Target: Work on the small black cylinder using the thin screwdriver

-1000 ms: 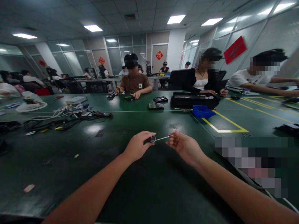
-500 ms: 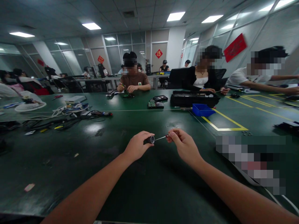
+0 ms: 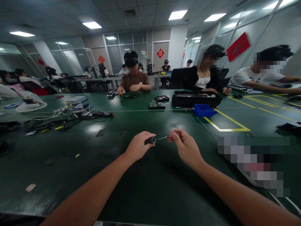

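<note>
My left hand (image 3: 138,146) is closed around a short black cylinder (image 3: 153,140) with a pale ring at its open-looking end, which faces right. Between the fingers and thumb of my right hand (image 3: 187,147) is a thin screwdriver (image 3: 161,138) with a reddish handle. Its metal shaft points left, with the tip at the ringed end of the cylinder; whether it touches or enters cannot be made out. Both hands are held above the dark green table (image 3: 150,194). My fingers hide most of the cylinder and part of the handle.
Ahead lie circuit-board drives (image 3: 157,104), a long black casing (image 3: 196,99) and a blue bin (image 3: 205,110). Tangled cables (image 3: 77,117) spread at left. On the right is a blurred-out flat item (image 3: 251,163). Several people sit across the table.
My hands keep nearly the same pose, with the screwdriver still at the cylinder's end. The view shifts slightly. Across the table, a co-worker's hands have moved lower and apart.
</note>
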The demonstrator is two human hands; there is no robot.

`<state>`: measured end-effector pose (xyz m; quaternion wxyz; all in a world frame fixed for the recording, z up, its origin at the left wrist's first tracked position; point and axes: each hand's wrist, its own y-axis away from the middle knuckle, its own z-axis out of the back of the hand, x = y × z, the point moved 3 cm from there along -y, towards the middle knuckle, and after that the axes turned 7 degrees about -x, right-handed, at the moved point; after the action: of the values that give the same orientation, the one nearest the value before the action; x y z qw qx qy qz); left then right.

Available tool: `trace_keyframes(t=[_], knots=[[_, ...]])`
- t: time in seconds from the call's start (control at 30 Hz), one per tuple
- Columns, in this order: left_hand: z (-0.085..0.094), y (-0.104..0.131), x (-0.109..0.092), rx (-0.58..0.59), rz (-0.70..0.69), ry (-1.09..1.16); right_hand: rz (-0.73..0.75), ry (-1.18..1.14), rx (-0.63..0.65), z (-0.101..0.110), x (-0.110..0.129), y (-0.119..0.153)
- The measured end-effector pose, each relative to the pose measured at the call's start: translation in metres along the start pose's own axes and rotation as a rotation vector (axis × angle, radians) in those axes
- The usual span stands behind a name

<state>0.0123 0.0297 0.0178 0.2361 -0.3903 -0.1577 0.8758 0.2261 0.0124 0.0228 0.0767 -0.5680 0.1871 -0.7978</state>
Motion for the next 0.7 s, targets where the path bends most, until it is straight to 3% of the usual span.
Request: trace_keyframes(t=[0.3, 0.7], knots=[[0.0005, -0.0012, -0.0013, -0.001, -0.015, 0.005, 0.032, -0.024, 0.026, -0.0025, 0.0059, 0.0018], [-0.0010, -0.0001, 0.0021, -0.002, -0.017, -0.049, -0.034, -0.030, 0.030, -0.0038, -0.0019, -0.0005]])
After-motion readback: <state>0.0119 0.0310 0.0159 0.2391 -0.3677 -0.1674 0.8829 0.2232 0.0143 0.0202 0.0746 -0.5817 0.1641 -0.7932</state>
